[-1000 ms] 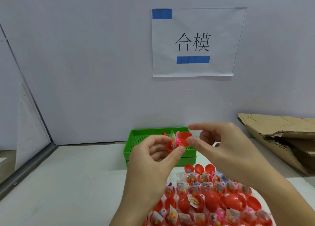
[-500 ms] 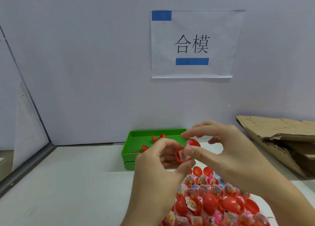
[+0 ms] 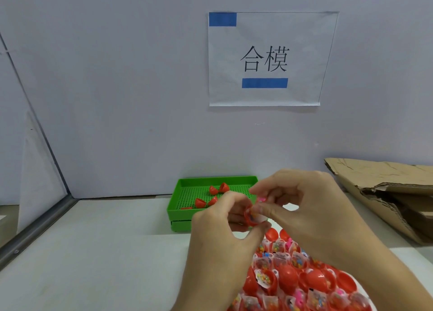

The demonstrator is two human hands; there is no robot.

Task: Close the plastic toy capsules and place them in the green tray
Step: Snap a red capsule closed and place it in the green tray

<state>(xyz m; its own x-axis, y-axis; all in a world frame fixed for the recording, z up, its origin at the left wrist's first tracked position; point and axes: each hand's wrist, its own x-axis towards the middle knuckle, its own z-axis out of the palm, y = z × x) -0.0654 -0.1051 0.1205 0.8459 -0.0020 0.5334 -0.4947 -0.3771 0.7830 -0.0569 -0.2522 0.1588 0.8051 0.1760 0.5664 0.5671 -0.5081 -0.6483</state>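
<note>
Both hands meet just in front of the green tray (image 3: 185, 208), above the white table (image 3: 93, 252). The left hand (image 3: 225, 238) comes up from below with its thumb and curled fingers wrapped around a small red capsule (image 3: 254, 217), and the right hand (image 3: 311, 214) reaches in from the right, its thumb and forefinger pinched onto the same capsule from the other side. A bit of clear packet with coloured print shows at the capsule's open side, and a speck of pink peeks out just above it (whether the two halves are fully together cannot be told, since the fingers cover the seam).

The green tray sits against the pale wall (image 3: 117, 88), stacked on a second green tray beneath it. On its perforated floor lie several red capsule pieces (image 3: 219, 188), in two loose pairs with a flat red bit near the front wall. The hands hide the tray's right front corner.

Below the hands, at the lower right, a dense pile of open capsules (image 3: 304, 280) covers the table: red halves, clear halves and small printed packets with bright toys inside. To the far right a torn piece of brown cardboard (image 3: 386, 193) lies on the table. A paper sign (image 3: 269, 59) with two printed characters and blue tape hangs on the wall above the tray.
</note>
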